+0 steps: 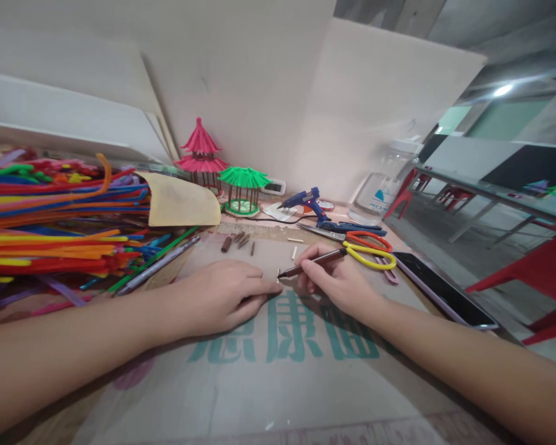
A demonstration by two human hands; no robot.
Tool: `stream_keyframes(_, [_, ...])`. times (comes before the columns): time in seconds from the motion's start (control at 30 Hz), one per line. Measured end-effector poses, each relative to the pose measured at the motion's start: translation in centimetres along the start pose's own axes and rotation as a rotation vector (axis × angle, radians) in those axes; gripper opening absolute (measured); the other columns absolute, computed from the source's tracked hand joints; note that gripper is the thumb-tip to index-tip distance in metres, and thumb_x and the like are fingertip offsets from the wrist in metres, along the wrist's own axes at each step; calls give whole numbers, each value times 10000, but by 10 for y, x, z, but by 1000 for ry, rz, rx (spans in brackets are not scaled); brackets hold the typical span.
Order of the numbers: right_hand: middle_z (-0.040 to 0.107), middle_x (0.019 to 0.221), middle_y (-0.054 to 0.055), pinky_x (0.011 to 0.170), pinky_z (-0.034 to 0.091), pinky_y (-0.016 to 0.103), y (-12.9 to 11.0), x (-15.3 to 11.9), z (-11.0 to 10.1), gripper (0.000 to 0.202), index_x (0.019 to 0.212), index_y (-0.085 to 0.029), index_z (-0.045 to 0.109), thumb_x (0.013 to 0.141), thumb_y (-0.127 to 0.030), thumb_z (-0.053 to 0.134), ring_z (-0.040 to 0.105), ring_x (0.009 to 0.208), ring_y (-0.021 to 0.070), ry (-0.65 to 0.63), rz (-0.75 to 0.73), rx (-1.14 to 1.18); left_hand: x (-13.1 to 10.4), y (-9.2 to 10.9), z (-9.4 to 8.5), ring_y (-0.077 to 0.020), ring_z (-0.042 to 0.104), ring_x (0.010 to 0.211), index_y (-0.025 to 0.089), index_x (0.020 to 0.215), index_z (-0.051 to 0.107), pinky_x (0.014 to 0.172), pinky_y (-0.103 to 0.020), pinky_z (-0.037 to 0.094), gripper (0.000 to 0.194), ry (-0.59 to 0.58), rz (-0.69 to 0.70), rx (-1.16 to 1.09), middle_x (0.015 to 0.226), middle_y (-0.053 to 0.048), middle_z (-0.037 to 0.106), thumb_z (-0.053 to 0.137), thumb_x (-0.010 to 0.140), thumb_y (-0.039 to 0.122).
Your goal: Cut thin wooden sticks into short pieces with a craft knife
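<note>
My right hand [331, 275] is closed around a dark brown marker [317, 262], its tip pointing left at a tiny pale stick [278, 274]. Just beside that stick, the extended index finger of my left hand [227, 293] touches the sheet-covered table top [259, 402]; its other fingers are curled, and whether it holds anything cannot be made out. Two more pale sticks [294, 253] lie beyond the marker. Small brown pieces [243, 240] and a thicker brown tube [226, 245] lie past my left hand.
Colourful pipe cleaners [50, 204] fill the left side. Behind stand a pink pagoda [201, 151], a green-roofed pavilion [243, 185] and a blue glue gun [308, 201]. Yellow-handled scissors [368, 256], a phone [445, 290] and a clear bottle [375, 191] are on the right.
</note>
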State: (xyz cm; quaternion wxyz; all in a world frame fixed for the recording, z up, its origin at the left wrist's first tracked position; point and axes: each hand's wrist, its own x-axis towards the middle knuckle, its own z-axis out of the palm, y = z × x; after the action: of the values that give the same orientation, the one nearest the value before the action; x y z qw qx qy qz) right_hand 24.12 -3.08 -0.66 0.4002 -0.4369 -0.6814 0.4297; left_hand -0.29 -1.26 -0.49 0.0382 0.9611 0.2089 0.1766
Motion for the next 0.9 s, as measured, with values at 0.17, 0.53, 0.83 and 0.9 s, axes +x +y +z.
stream_keyframes(0.17, [616,595,-33,541,453,246,2,2,3,233,888,-211,523,930,-427,599,552,531,124,-17,17,28,-2,0,0,-180,658,774,256,1215,714,709,-275,446,318,-20,-19,0,871,-24,719,478,1004,219])
stream_keyframes(0.53, [590,639,-31,536,450,249,4,5,6,278,945,-201,564,935,-478,582,532,535,124,-12,5,85,-5,0,0,-202,678,836,263,1253,703,758,-303,476,338,-82,-83,-12,909,-39,721,469,1009,241])
stream_keyframes(0.83, [631,732,18,574,443,271,10,6,9,225,994,-185,637,934,-385,552,563,618,156,-5,-75,16,-5,-1,-1,-205,689,865,255,1243,707,786,-302,496,340,-72,-97,-17,930,-51,725,476,996,216])
stream_keyframes(0.9, [633,747,21,595,456,278,9,6,9,205,987,-187,646,921,-361,560,575,645,164,-3,-91,11,-5,-1,-1,-203,689,856,251,1236,710,781,-301,498,339,-71,-89,-15,921,-51,724,469,999,216])
